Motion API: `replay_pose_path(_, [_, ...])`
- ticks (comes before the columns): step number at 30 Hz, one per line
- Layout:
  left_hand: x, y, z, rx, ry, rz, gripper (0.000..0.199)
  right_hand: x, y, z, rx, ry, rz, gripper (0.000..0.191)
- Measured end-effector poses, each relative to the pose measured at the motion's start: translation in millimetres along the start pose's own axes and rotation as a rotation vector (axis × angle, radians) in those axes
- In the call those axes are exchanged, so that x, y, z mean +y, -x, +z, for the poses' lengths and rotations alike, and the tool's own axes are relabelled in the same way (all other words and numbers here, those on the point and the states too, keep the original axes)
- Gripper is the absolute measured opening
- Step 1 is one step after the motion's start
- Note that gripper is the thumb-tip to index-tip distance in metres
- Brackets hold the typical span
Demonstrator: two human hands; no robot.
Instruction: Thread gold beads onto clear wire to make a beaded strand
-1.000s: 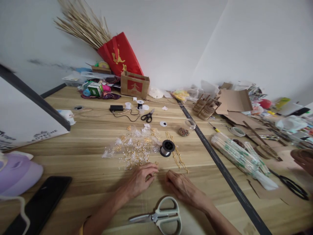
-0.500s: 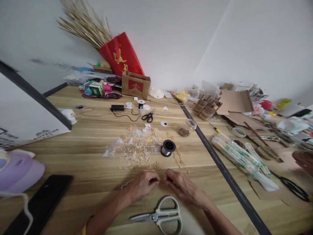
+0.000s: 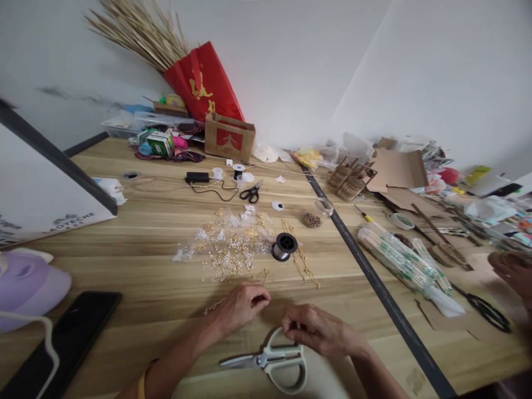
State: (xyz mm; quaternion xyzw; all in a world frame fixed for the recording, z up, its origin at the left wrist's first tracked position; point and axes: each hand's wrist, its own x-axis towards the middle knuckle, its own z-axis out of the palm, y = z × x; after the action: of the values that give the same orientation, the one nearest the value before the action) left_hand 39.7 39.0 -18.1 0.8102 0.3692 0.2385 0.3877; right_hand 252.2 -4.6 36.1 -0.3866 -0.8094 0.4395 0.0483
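Note:
My left hand (image 3: 243, 303) is closed in a pinch just below a loose pile of clear and gold beads (image 3: 233, 257). Whatever lies between its fingertips is too small to make out. A thin beaded strand (image 3: 215, 306) lies beside that wrist. To the right, my right hand (image 3: 318, 331) is also pinched, over the upper handle of pale-handled scissors (image 3: 285, 363) lying on the table; its fingers hide anything they hold. A black spool of fine wire (image 3: 284, 247) stands beyond both hands, with a gold chain (image 3: 305, 266) next to it.
A phone (image 3: 68, 338) and a purple device (image 3: 33, 288) sit at left. Black scissors (image 3: 250, 193) and a tub of brown beads (image 3: 312, 220) lie farther back. Right of the dark strip (image 3: 366, 271) are wrapped sticks (image 3: 399, 257). Another person's hand (image 3: 515, 272) appears at the right edge.
My right hand has moved down and slightly right, away from my left hand, to over the scissors handle. My left hand stays almost in place, still pinched. The view has shifted slightly.

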Motion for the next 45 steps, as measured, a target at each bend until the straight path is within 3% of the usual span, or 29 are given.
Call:
replay_pose_path(4, [2,1,-2.1,-0.010,-0.014,-0.004,0.015,3,5,3,0.000,0.049,0.033,0.011])
replay_pose_path(11, [-3,2,0.3,0.006,-0.012,0.014,0.015,15,-13,1,0.348,0.534,0.255,0.015])
replay_pose_path(18, [0,2,-4.5,0.030,-0.045,0.023,0.014,20,-44,0,0.255,0.848,0.314,0.019])
replay_pose_path(26, [-10,2,-1.5,0.049,-0.066,0.043,0.015,30,-51,6,0.253,0.908,0.238,0.022])
replay_pose_path(45, [-11,2,-3.2,0.033,-0.112,0.003,0.015,43,-51,4,0.348,0.803,0.274,0.013])
